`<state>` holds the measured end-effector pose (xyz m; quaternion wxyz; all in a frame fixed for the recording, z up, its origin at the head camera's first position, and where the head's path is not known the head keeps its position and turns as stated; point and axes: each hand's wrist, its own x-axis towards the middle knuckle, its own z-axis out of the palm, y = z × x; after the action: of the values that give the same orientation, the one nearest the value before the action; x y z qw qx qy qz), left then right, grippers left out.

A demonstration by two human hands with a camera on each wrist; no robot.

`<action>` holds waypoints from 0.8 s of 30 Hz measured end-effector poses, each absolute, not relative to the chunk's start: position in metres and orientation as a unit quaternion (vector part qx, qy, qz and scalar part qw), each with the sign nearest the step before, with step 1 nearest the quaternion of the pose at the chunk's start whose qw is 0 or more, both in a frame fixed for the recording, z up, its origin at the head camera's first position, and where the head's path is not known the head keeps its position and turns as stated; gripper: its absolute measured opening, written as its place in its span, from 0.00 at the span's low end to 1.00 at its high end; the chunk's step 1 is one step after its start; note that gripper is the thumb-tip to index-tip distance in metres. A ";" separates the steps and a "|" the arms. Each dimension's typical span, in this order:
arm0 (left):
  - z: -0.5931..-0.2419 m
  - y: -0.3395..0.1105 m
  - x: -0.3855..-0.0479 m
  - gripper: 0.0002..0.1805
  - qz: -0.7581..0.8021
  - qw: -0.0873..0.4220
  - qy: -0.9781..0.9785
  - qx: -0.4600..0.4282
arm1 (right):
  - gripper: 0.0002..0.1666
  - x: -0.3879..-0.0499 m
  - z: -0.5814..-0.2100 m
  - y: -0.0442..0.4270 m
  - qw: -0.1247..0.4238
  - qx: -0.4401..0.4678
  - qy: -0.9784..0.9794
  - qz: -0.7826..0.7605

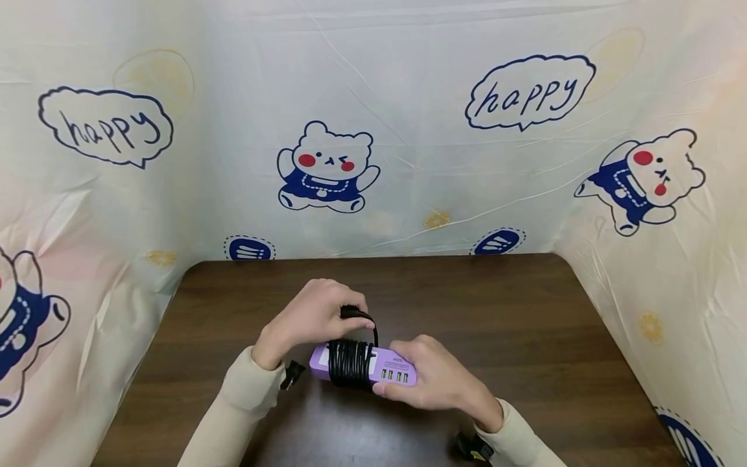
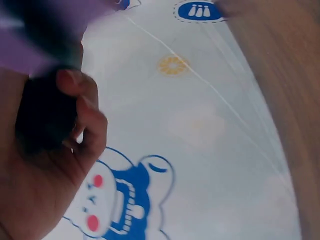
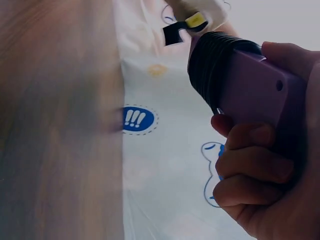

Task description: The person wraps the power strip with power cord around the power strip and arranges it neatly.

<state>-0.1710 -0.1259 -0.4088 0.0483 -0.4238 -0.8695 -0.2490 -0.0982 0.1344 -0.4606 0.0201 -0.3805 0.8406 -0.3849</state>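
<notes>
A purple power strip [image 1: 394, 365] with several USB ports is held above the brown table, tilted slightly down to the right. Black cord [image 1: 350, 363] is wound in many tight turns around its left half. My right hand [image 1: 438, 375] grips the strip's right end, thumb on the near side; the right wrist view shows its fingers curled round the purple casing [image 3: 257, 87]. Over the coil, my left hand [image 1: 320, 312] holds the black plug [image 1: 351, 312] between thumb and fingers. From the plug, a short length of cord runs down to the windings. The left wrist view shows the plug dark and blurred.
Brown wood-grain table [image 1: 496, 305] lies under both hands. Pale cloth [image 1: 420, 194] printed with bears and "happy" bubbles surrounds its back and sides. A small black wrist device [image 1: 293, 374] sits at the left cuff, another [image 1: 473, 447] at the right cuff.
</notes>
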 end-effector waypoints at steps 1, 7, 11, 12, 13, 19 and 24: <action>-0.408 -0.124 -0.168 0.07 -0.229 0.070 -0.875 -0.420 | 0.20 -0.099 -0.462 0.134 0.019 -0.378 0.845 -0.378; -0.408 -0.106 -0.147 0.11 -0.143 0.170 -0.897 -0.383 | 0.21 -0.106 -0.474 0.135 0.010 -0.359 0.865 -0.350; -0.411 -0.095 -0.135 0.13 -0.124 0.216 -0.898 -0.362 | 0.22 -0.109 -0.479 0.135 -0.006 -0.350 0.874 -0.336; -0.413 -0.092 -0.132 0.14 -0.121 0.225 -0.898 -0.357 | 0.22 -0.110 -0.480 0.134 -0.010 -0.348 0.877 -0.332; -0.415 -0.089 -0.129 0.15 -0.119 0.234 -0.899 -0.351 | 0.22 -0.111 -0.481 0.134 -0.014 -0.343 0.880 -0.329; -0.429 -0.074 -0.111 0.19 -0.125 0.279 -0.909 -0.282 | 0.20 -0.120 -0.482 0.135 -0.043 -0.307 0.895 -0.322; -0.437 -0.065 -0.102 0.19 -0.174 0.299 -0.909 -0.232 | 0.20 -0.127 -0.482 0.138 -0.079 -0.288 0.897 -0.326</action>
<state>-0.1024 -0.0648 -0.4371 0.2986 -0.2315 -0.9093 -0.1743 -0.1267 0.1376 -0.4817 -0.0792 -0.2881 0.8969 -0.3260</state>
